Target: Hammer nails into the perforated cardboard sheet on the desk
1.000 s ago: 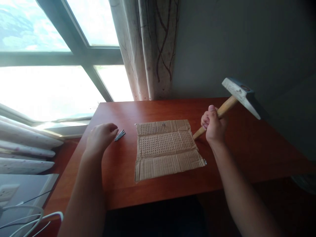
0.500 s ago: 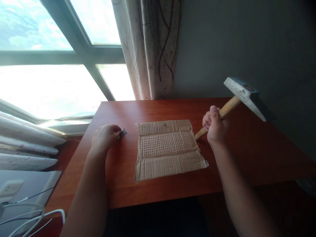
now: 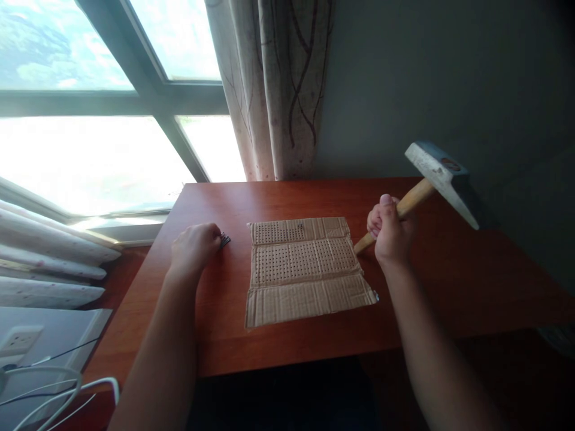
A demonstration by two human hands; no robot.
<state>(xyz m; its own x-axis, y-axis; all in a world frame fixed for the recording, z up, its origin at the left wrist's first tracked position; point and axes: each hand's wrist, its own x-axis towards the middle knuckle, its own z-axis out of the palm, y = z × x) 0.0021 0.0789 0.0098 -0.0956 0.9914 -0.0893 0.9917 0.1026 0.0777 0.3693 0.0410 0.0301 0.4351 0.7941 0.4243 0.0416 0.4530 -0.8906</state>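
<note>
My right hand (image 3: 390,230) is wrapped round the wooden handle of a hammer (image 3: 417,197), its metal head raised above the table at the right. The handle's lower end reaches the right edge of a flattened piece of cardboard (image 3: 309,299), which has rows of small dark holes in its upper two sections. On the left, my left hand (image 3: 196,245) has its fingers bent together at a small pile of dark nails (image 3: 225,240). The hand covers part of the pile, and its fingertips are hidden, so I cannot see what they hold.
A reddish-brown wooden table (image 3: 287,353) bears everything. Behind it hang a patterned curtain (image 3: 287,90) and a grey wall. A bright window (image 3: 81,155) lies to the left. White cables (image 3: 67,395) and a wall socket (image 3: 21,340) are at the lower left.
My left hand has shifted slightly right over the nails and its fingers have curled in, covering more of the pile. The hammer's head has moved a little left.
</note>
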